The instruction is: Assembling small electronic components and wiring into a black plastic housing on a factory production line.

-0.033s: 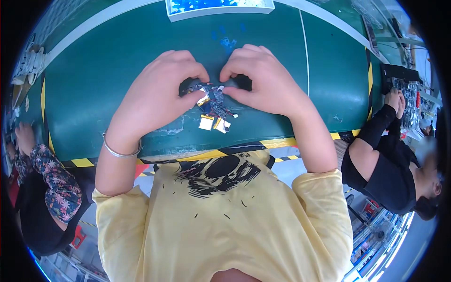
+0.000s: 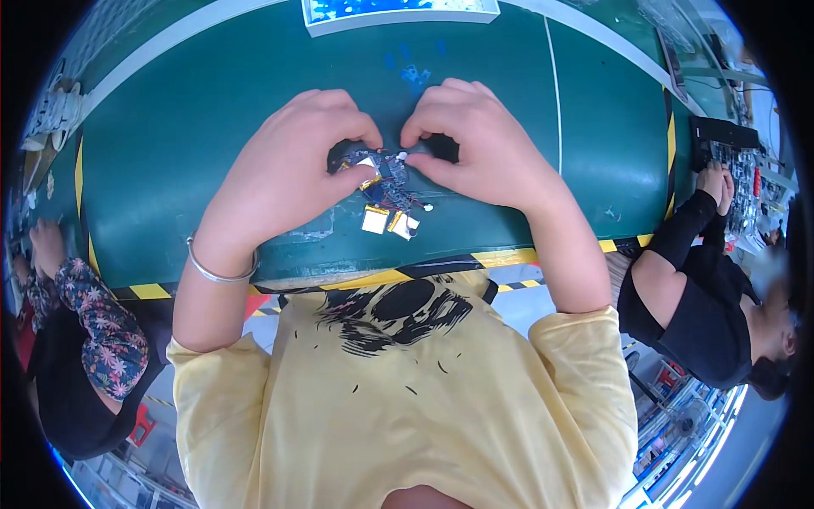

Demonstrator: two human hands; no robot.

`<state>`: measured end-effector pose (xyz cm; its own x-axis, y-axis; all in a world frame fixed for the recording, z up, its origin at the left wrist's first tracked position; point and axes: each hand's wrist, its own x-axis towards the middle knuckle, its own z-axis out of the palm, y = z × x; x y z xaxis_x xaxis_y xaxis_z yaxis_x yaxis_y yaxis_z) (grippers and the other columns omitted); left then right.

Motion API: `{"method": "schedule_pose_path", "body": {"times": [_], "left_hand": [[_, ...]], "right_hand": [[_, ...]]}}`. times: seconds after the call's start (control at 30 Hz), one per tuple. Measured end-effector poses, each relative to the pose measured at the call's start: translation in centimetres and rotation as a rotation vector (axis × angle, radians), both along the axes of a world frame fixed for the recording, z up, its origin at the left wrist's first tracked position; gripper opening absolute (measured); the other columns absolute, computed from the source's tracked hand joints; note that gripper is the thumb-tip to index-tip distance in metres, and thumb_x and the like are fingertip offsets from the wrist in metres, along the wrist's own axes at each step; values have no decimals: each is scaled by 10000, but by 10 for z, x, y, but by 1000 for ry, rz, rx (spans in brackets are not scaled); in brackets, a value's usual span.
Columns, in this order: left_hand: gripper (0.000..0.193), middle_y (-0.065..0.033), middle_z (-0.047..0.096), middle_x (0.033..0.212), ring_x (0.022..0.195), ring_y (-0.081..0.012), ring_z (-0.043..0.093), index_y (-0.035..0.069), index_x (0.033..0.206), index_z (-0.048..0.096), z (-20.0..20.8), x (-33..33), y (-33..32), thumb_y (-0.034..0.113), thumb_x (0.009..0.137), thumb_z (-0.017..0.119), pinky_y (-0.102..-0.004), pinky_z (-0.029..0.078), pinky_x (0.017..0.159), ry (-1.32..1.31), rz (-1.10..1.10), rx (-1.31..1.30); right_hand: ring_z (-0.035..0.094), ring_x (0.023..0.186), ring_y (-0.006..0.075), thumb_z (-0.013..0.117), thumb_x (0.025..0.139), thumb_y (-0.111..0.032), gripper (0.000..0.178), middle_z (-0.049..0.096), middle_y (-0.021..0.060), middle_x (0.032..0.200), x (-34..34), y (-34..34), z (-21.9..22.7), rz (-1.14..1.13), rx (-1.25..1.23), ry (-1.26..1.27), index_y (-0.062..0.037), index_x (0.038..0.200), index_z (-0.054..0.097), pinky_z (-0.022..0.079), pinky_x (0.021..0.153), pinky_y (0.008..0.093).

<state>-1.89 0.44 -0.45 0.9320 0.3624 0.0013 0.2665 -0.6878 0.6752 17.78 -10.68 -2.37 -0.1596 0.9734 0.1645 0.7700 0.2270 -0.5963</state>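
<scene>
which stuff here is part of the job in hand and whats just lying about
Seemingly the job:
- wired boards, at the fingertips of left hand and right hand
- silver packs

Seemingly lying about:
- blue bits
- white tray
- red stool

The green table [image 2: 606, 127] carries a white tray [image 2: 398, 22], blue bits [image 2: 414, 75], small wired boards [image 2: 393, 171] and silvery squares [image 2: 374, 220].

Pale yellow T-shirt [image 2: 407, 441], short loose sleeves [image 2: 222, 386]; black brushstroke print [image 2: 403, 302], scattered dashes [image 2: 411, 390]; thin silvery bangle [image 2: 219, 279], left wrist [image 2: 225, 254].

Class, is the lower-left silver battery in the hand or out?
Out: the battery sits apart from the left hand, green table showing between them.
</scene>
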Motion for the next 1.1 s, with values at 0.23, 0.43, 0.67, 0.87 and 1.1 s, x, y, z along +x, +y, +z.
{"method": "schedule_pose_path", "body": {"times": [0.23, 0.43, 0.67, 0.87, 1.1], "left_hand": [[188, -75, 576, 833, 803, -235, 567, 29, 878, 603, -6, 5, -2, 43, 716, 698, -331, 449, 735, -26, 11, 24], [54, -15, 641, 887, 782, -76, 595, 12, 910, 604, -3, 14, 15, 32, 863, 621, -210, 469, 671, -120, 158, -805], [212, -46, 667, 847, 677, -77, 614, -4, 1081, 640, -5, 23, 30, 40, 875, 615, -203, 508, 629, -196, 259, -1123], [188, -49, 649, 855, 711, -75, 605, -8, 1065, 633, -2, 20, 31, 68, 897, 596, -211, 522, 637, -347, 366, -1129], [184, -82, 668, 871, 753, -122, 649, -16, 1044, 630, -4, 19, 21, 61, 877, 623, -248, 544, 693, -418, 305, -1217]], "right_hand": [[541, 757, 213, 679, 680, -88, 107, 575, 21, 757, -3, 6, -3, 25, 15, 153, -86, 771, 621, 416, 717, 341], [561, 801, 104, 684, 764, -18, 160, 580, 23, 823, -4, 15, -2, -160, 23, 654, -35, 915, 631, 449, 728, 225], [581, 738, 39, 612, 880, -23, 193, 646, 16, 859, 7, 26, 6, -240, -398, 1107, -17, 1072, 602, 450, 613, 169], [611, 750, 119, 691, 808, -86, 167, 659, 36, 840, 27, 13, 12, -302, -350, 497, -37, 968, 688, 492, 701, 268], [583, 767, 65, 743, 787, -162, 213, 658, 22, 835, -18, 17, 14, -292, -183, 696, -24, 937, 682, 436, 659, 215]]}}
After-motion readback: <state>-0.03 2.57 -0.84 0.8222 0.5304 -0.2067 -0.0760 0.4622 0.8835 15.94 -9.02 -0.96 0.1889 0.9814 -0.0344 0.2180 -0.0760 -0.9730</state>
